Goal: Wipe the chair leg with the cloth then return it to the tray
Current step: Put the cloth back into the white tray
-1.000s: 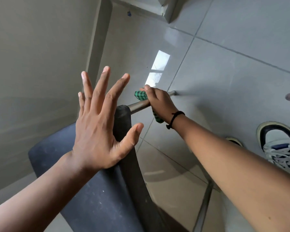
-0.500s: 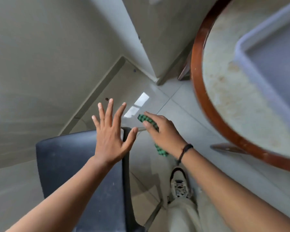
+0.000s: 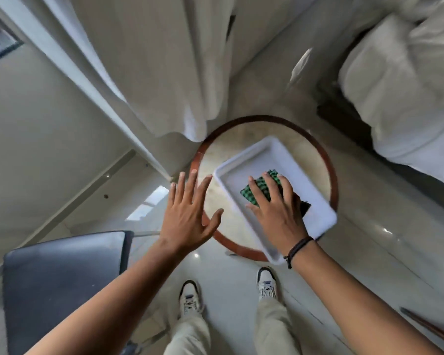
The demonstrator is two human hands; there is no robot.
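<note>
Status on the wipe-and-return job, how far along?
Nearly done. The green checked cloth is in the white plastic tray on the round table, away from the grey chair. Right hand rests on it; left hand hovers open. Left: let go.

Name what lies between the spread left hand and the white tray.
Only bare table top, in the head view: the left hand hovers beside the tray.
</note>
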